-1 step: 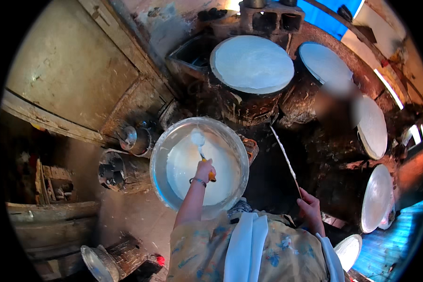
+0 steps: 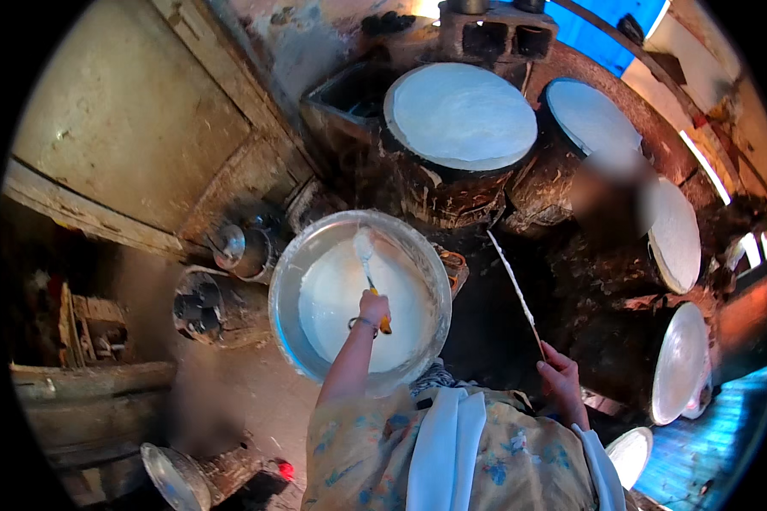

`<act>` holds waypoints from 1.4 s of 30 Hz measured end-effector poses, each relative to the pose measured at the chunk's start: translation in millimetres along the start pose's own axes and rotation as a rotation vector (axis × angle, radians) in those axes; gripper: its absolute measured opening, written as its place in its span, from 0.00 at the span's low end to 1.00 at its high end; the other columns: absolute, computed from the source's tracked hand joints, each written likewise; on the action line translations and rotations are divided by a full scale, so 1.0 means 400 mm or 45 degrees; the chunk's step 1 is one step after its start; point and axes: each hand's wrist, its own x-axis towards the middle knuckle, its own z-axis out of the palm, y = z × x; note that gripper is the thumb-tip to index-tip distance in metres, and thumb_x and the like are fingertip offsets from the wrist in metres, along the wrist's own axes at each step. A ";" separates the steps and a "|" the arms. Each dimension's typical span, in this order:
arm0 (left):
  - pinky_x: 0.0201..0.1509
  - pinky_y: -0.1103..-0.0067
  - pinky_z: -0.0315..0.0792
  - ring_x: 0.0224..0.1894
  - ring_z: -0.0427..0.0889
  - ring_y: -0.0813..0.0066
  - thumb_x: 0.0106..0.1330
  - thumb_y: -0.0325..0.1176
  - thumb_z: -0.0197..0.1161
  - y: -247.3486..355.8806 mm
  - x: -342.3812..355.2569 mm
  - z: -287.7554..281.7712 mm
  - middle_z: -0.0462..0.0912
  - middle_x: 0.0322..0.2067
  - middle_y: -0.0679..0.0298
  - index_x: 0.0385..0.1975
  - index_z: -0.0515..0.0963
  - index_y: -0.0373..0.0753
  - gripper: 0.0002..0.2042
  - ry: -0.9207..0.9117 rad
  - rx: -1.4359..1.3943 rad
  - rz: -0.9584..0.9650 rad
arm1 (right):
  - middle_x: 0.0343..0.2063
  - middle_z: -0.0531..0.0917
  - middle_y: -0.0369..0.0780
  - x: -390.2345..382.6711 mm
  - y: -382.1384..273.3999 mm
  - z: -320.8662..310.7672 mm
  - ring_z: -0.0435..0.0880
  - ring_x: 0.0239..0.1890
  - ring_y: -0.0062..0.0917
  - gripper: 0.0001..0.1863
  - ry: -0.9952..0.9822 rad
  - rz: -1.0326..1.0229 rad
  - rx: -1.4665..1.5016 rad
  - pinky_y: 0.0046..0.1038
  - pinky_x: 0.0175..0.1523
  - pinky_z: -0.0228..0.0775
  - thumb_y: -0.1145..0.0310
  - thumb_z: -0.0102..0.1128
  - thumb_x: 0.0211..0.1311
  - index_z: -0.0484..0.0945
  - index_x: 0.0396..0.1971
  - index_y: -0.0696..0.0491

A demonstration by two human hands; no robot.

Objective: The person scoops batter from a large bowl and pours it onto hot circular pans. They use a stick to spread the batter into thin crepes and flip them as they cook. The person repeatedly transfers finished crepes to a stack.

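My left hand (image 2: 372,311) is closed around the yellow handle of a ladle (image 2: 364,247). The ladle's bowl, coated in white, is over the far part of a wide metal basin (image 2: 439,319). White batter (image 2: 324,294) covers the basin's bottom. To the right of the basin, my right hand (image 2: 559,375) grips the lower end of a thin stick (image 2: 513,283). White batter coats most of the stick, and its tip points up and away from me, apart from the basin.
Drum-like stoves topped with round white-covered plates (image 2: 462,115) curve from the far middle to the right, one nearest beyond the basin. Left of the basin are a metal pot (image 2: 230,245) and a cylinder with dark contents (image 2: 200,307). A metal bowl (image 2: 170,477) lies tilted at lower left.
The ladle's bowl has turned and now looks narrower, shifted slightly right and toward the basin's middle. My right hand and the stick have hardly moved.
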 end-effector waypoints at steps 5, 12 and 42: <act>0.23 0.67 0.74 0.21 0.80 0.54 0.54 0.23 0.54 -0.137 -0.002 0.050 0.77 0.27 0.44 0.40 0.62 0.27 0.15 -0.059 1.005 0.292 | 0.17 0.73 0.27 0.027 -0.003 0.037 0.62 0.13 0.08 0.23 -0.119 0.116 -0.126 0.13 0.17 0.54 0.74 0.55 0.59 0.70 0.57 0.50; 0.14 0.83 0.64 0.13 0.68 0.80 0.60 0.24 0.51 -0.228 -0.287 0.128 0.67 0.17 0.68 0.40 0.66 0.34 0.09 -0.628 -0.707 -0.285 | 0.14 0.63 0.26 0.079 -0.032 0.081 0.58 0.14 0.09 0.23 -0.380 0.219 -0.281 0.14 0.17 0.50 0.69 0.52 0.63 0.68 0.59 0.49; 0.10 0.88 0.51 0.10 0.56 0.88 0.64 0.24 0.48 0.103 -0.727 -0.185 0.58 0.15 0.75 0.45 0.67 0.45 0.11 -0.665 -1.464 0.075 | 0.28 0.80 0.42 0.177 -0.171 0.215 0.79 0.32 0.23 0.21 -0.656 -1.098 -0.278 0.23 0.40 0.70 0.73 0.59 0.56 0.73 0.53 0.52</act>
